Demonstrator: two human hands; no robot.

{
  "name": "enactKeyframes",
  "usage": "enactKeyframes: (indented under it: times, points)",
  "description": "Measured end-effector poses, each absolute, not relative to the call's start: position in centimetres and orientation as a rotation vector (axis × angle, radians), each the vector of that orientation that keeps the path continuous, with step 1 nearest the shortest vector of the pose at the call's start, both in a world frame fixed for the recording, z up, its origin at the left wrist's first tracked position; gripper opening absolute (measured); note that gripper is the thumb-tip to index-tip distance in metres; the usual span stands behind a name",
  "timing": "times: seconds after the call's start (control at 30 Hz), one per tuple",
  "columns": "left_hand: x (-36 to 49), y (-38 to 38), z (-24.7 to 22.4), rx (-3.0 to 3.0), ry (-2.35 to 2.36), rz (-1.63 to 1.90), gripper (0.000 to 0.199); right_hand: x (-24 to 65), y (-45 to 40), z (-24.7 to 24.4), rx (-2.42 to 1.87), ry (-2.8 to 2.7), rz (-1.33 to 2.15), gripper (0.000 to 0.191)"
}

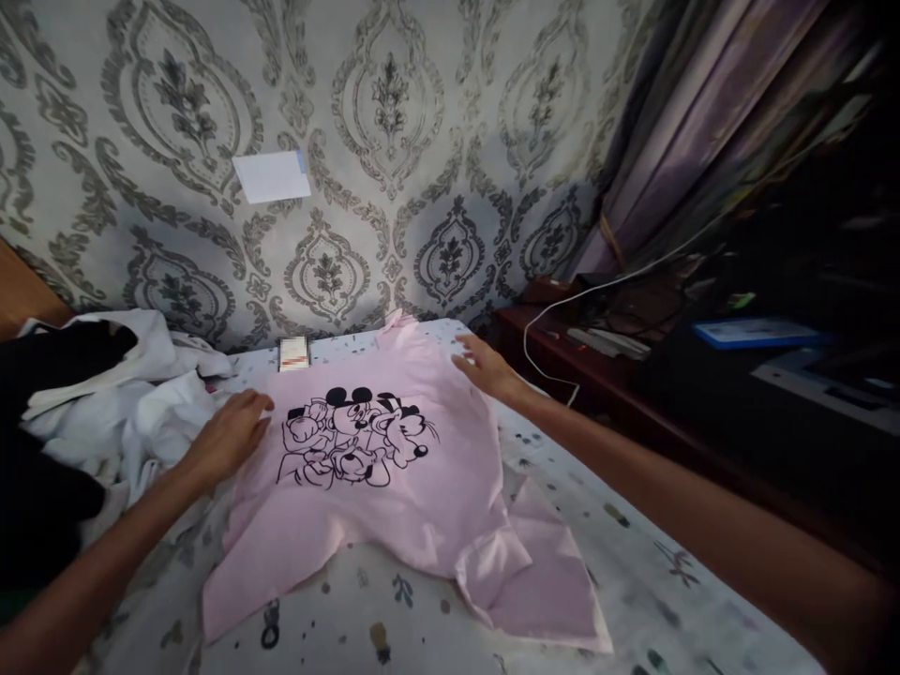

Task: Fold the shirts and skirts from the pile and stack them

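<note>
A pink T-shirt [436, 487] with a black line print of cartoon characters lies spread over a white patterned sheet [352, 600]. Its sleeves point toward me, the right one creased and partly folded, and the far end is bunched up. At the shirt's left edge is my left hand [235, 431], palm down with the fingers stretched out. My right hand [487, 368] hovers by the far right edge, its fingers apart and nothing in them. Whether either hand touches the fabric, I cannot tell.
White and black clothes [155, 403] are heaped at the left. A small, blurred card-like item [293, 353] sits beyond the shirt. To the right, a dark red table [605, 370] carries clutter, a white cable [619, 281] and a blue-edged object [759, 334]. Patterned wallpaper [394, 234] rises behind.
</note>
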State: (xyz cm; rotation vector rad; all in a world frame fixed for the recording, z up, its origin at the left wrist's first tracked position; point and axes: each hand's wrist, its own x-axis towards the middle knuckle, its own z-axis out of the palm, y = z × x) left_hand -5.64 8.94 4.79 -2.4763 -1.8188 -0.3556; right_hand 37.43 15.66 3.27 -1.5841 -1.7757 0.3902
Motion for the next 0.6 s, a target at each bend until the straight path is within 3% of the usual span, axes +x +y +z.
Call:
enactKeyframes:
  times: [0.17,0.3,0.4,0.6]
  points:
    - [-4.8,-0.6,4.8,-2.79,-1.967,-0.276,0.03,41.1,1.1,-0.9,-1.889,-1.758,0.362,0.048]
    - [-5.5,-5.9,3.8,-2.763,-2.11,-0.241,0.035,40.9,-7.7,-1.4,-1.965,-1.778,0.373,0.04]
    - [-5.7,-7.3,2.3,-2.741,-2.046,-0.203,0.036,39.5,-10.5,-1.2,-1.95,-1.816,0.411,0.026]
    - [-6.1,-7.9,2.5,-2.604,-1.941,-0.041,0.029,38.4,-13.0,1.4,-1.615,-1.352,0.753,0.034]
